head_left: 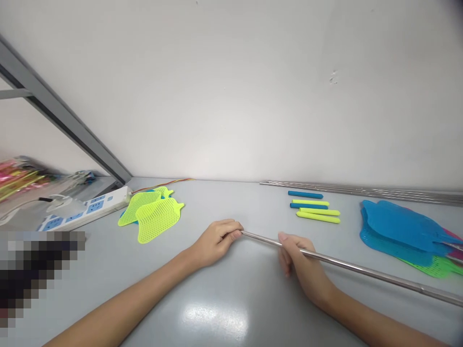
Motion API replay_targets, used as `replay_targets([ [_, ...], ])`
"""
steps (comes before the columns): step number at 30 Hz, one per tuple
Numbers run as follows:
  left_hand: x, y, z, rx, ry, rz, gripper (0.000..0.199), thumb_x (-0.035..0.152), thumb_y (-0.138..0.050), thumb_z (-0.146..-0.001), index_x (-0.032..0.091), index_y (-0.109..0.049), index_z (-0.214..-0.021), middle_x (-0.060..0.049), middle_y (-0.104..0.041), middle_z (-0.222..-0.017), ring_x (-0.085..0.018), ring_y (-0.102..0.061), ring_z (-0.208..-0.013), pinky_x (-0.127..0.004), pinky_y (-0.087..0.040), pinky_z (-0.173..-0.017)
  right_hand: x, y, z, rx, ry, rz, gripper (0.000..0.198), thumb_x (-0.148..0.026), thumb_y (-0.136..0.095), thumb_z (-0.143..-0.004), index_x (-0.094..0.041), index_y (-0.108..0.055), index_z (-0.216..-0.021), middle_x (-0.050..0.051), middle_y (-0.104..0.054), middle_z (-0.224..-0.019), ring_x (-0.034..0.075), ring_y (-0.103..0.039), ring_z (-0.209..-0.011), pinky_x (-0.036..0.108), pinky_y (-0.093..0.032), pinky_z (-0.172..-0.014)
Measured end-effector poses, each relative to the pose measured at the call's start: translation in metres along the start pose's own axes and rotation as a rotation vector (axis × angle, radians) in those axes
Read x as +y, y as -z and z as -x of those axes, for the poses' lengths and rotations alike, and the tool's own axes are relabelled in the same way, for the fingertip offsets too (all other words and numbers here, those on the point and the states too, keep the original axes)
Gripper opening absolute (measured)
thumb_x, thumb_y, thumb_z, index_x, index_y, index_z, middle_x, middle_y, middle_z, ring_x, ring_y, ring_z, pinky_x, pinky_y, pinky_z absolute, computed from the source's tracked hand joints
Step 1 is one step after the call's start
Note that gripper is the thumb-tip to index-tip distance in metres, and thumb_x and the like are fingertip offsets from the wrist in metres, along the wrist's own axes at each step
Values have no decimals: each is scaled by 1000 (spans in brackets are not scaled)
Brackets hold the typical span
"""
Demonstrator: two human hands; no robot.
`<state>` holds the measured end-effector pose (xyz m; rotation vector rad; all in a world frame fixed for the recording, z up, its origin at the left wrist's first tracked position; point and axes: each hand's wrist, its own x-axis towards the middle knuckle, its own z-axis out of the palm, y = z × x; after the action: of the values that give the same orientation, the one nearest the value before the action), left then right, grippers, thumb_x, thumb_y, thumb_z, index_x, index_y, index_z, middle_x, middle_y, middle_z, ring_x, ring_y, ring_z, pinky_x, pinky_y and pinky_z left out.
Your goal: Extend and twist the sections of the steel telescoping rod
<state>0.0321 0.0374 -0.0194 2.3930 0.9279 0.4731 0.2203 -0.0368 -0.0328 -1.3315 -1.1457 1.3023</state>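
Note:
A long metal rod (365, 272), stepped like a telescopic tube, slants across the table from the middle to the right edge. My left hand (217, 241) is closed on its thin end. Farther along, my right hand (300, 265) grips the thicker part between thumb and fingers, the lower fingers loosely curled. Beyond my left hand lie yellow fly swatter heads (159, 220), with some blue beneath them. Behind my right hand rest several short yellow and blue handle sleeves (318, 212). The rod's far end is out of view.
Blue swatter heads (401, 226) are piled at the right, over green and pink ones. Thin metal rods (347, 190) lie along the wall. A white power strip (104, 202) with a plug sits at the left, near a grey metal frame (65, 111) and shiny wrapped items (21, 178).

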Motion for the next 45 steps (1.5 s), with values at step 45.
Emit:
replay_targets([
  [45, -24, 10, -2, 31, 43, -190, 26, 30, -27, -84, 17, -38, -64, 4, -40, -61, -8, -38, -55, -19, -30, -54, 10, 1, -9, 197, -21, -520, 42, -38, -36, -77, -18, -30, -41, -4, -30, -35, 8, -30, -35, 23, -24, -38],
])
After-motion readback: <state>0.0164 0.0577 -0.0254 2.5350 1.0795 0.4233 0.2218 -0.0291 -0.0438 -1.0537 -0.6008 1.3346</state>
